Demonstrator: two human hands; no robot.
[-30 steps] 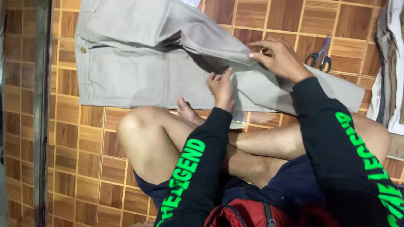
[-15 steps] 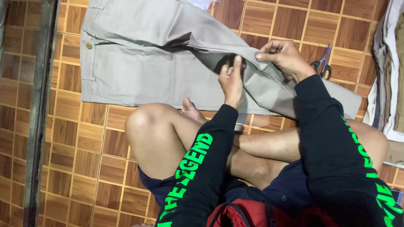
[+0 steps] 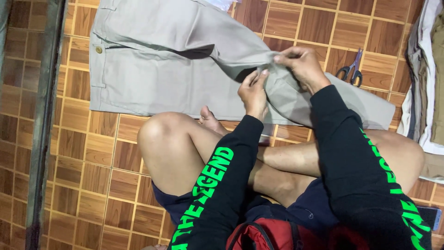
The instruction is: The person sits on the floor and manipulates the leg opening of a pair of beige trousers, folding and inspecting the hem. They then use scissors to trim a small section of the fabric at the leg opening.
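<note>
Running down the far left edge of the head view is a dark metal post (image 3: 44,115), standing on the wooden parquet floor (image 3: 92,185). Beside it, a pair of beige trousers (image 3: 162,74) lies spread flat on the floor, the waistband with its button (image 3: 98,49) toward the left and 1 leg stretching right. The person's bare knee (image 3: 159,132) and a foot (image 3: 210,121) sit just below the cloth, the foot touching its lower edge.

At the middle of the picture the left hand (image 3: 253,92) is closed in a pinch on a raised fold of the trouser leg, fingertips up. Just to its right the right hand (image 3: 300,65) is also closed, pinching the same fold from above, so the cloth between the 2 hands is lifted off the floor. Both arms wear black sleeves with green lettering, and they hide part of the trouser leg beneath them.

Farther right, black-handled scissors (image 3: 351,71) lie on the floor just beyond the trouser leg, apart from both hands. A stack of folded clothes (image 3: 430,92) fills the right edge. A red bag (image 3: 263,234) rests in the lap at the bottom.

Compared with 0.5 s ago, the hands have drawn closer together and the pinched fold stands higher; 1.0 s ago the right hand lay flatter on the cloth.
</note>
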